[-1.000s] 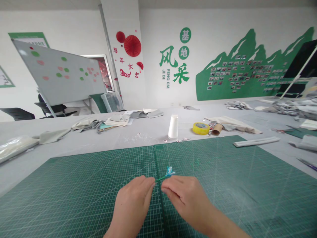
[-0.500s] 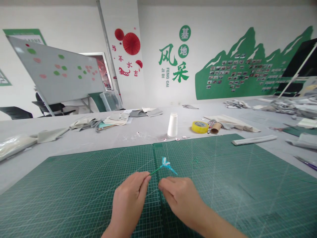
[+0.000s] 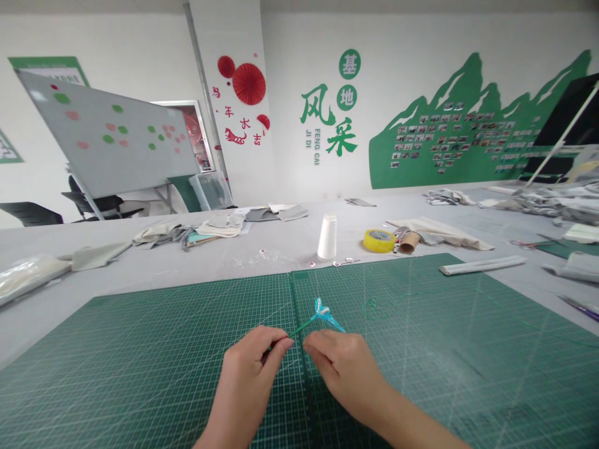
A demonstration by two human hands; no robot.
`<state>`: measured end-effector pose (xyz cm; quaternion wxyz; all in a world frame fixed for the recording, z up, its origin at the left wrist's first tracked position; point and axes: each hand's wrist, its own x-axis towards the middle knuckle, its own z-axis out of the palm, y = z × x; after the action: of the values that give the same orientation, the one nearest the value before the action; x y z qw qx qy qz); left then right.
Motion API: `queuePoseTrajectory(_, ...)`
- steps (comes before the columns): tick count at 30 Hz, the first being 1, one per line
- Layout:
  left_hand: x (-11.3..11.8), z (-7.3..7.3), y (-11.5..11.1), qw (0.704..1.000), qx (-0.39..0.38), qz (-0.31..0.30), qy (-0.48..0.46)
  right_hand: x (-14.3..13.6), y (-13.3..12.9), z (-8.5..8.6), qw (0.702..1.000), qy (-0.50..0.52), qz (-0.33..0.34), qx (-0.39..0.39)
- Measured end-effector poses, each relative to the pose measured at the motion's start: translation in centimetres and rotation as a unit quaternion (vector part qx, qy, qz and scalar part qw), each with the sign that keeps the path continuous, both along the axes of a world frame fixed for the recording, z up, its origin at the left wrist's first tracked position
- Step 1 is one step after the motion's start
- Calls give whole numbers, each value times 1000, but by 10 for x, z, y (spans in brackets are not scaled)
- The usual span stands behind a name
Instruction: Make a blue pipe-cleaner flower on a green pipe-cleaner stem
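Note:
My left hand (image 3: 259,365) pinches the green stem of a small blue flower (image 3: 322,313) between thumb and fingertips. White bead-like dots line its petals, and the bloom points up and right above the cutting mat (image 3: 154,349). Close by on the right, my right hand (image 3: 344,362) is closed in a pinch just below the bloom. Whatever lies between its fingertips is too small or hidden to make out. Loose green thread (image 3: 372,305) lies in a tangle on the mat beyond my right hand.
Past the mat stand a white thread cone (image 3: 327,237), a yellow tape roll (image 3: 379,241) and a cardboard tube (image 3: 409,242). A rolled cloth strip (image 3: 483,265) rests at the mat's right edge. Purple-handled scissors (image 3: 580,307) lie far right. Fabric scraps (image 3: 218,226) line the table's back.
The flower has shifted slightly right and turned a little. My left hand has moved right, its thumb sliding along the stem. My right hand has barely moved and stays pinched.

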<state>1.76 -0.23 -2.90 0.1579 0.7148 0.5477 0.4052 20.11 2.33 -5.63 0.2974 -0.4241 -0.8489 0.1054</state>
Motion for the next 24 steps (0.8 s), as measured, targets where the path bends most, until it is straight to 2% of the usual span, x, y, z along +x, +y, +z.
queuePoseTrajectory(6,1,6,2,999,-39,-8,-26,2,4,-6,998,55,7,-17)
queuePoseTrajectory(12,1,8,2,999,-36,-30,-24,1,7,-4,984,143,36,-98)
queuePoseTrajectory(14,0,10,1,998,-27,-42,-23,1,8,-3,963,204,51,-170)
queuePoseTrajectory(18,-3,13,0,997,-27,-73,-20,3,15,-1,897,292,95,-319)
queuePoseTrajectory(24,-5,14,-1,985,-50,-165,-15,12,27,1,843,317,136,-413)
